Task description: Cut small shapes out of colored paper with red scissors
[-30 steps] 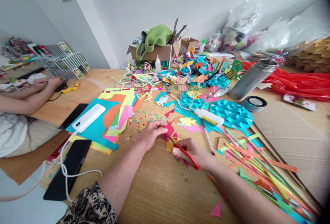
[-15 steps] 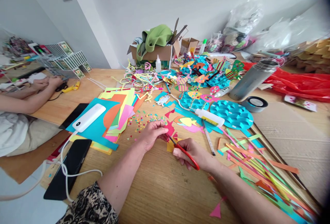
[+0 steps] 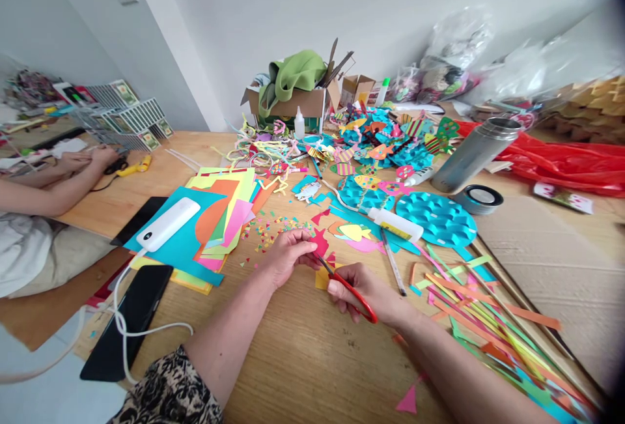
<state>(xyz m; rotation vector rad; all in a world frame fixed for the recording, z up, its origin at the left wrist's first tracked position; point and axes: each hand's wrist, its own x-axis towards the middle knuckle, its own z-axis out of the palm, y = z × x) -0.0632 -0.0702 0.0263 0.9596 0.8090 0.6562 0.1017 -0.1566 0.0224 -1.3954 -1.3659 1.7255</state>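
Between the thumb and fingers of my left hand (image 3: pixel 293 256) is a small red paper cutout (image 3: pixel 320 241), its outline pointed in places. My right hand (image 3: pixel 364 290) grips red-handled scissors (image 3: pixel 359 299), whose blades reach up to the cutout's lower edge. The blade tips are partly hidden by my left fingers. Just under the blades lies a yellow-orange paper piece (image 3: pixel 322 278). Beyond my hands is a yellow paper fish shape (image 3: pixel 355 232) on other coloured paper, and tiny confetti bits (image 3: pixel 273 232) are scattered to the left.
Coloured sheets (image 3: pixel 215 215) with a white power bank (image 3: pixel 168 223) lie left, beside a black phone (image 3: pixel 127 320). A glue bottle (image 3: pixel 398 224), pen (image 3: pixel 393 261), paper strips (image 3: pixel 478 294) and steel flask (image 3: pixel 476 154) are right. A co-worker's hands (image 3: pixel 90 158) rest far left.
The view has shifted very slightly. Both hands keep their places, the scissors still at the red paper's edge.
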